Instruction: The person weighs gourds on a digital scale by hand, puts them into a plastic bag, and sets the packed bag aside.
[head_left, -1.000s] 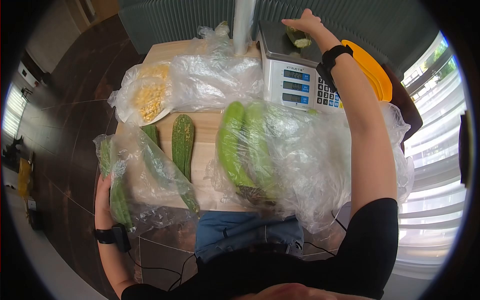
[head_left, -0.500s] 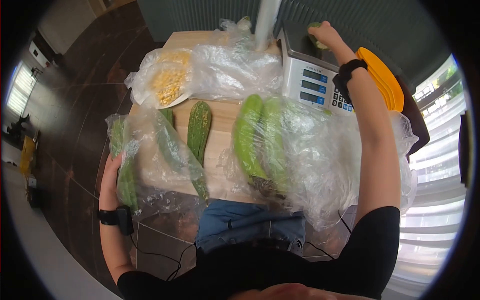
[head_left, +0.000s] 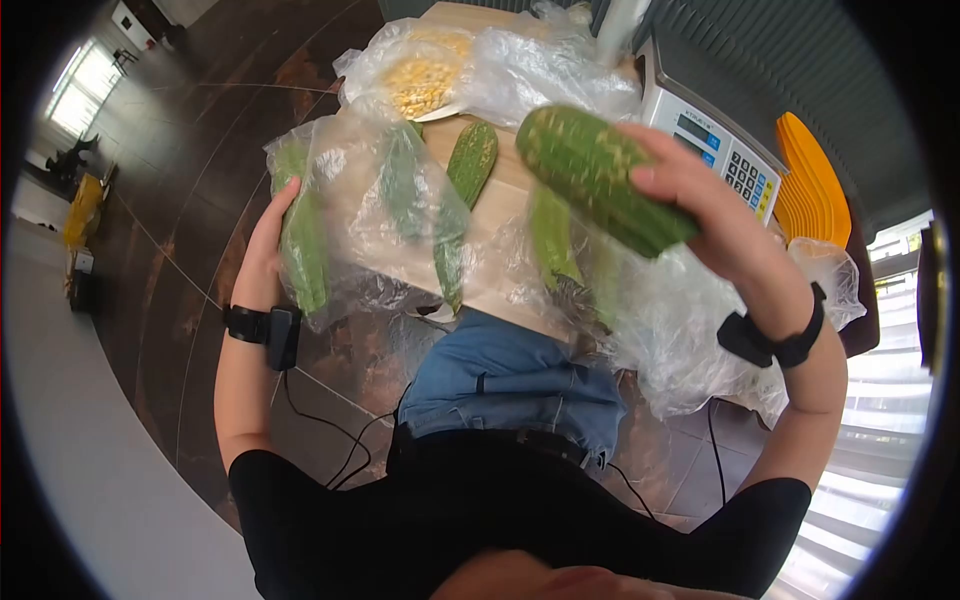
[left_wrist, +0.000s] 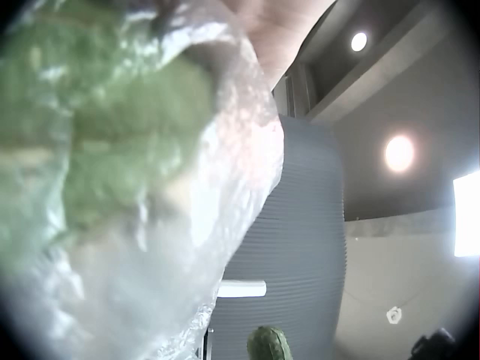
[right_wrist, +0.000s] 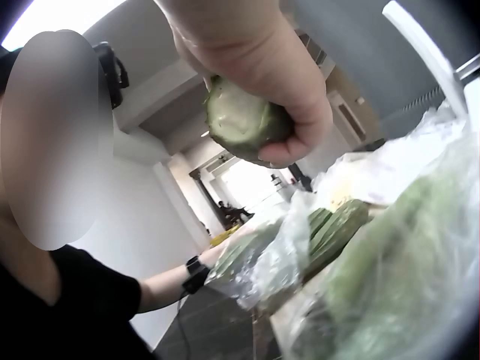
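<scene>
My right hand grips a mottled dark green zucchini, held up over the table in front of the scale. Its pale cut end shows in the right wrist view. At the table's left side, my left hand holds the edge of a clear plastic bag, its fingers partly hidden behind the bag. Inside lie several long green zucchini, one of them right beside that hand. Another zucchini lies bare on the wooden board, just right of the bag.
A white digital scale stands at the back right, with stacked yellow trays beside it. Bagged corn kernels sit at the back left. Light green long vegetables lie in a plastic bag at the front right.
My right hand has lifted the zucchini off the scale and brought it toward me and left. My left hand stays at the bag. The head view has shifted and turned.
</scene>
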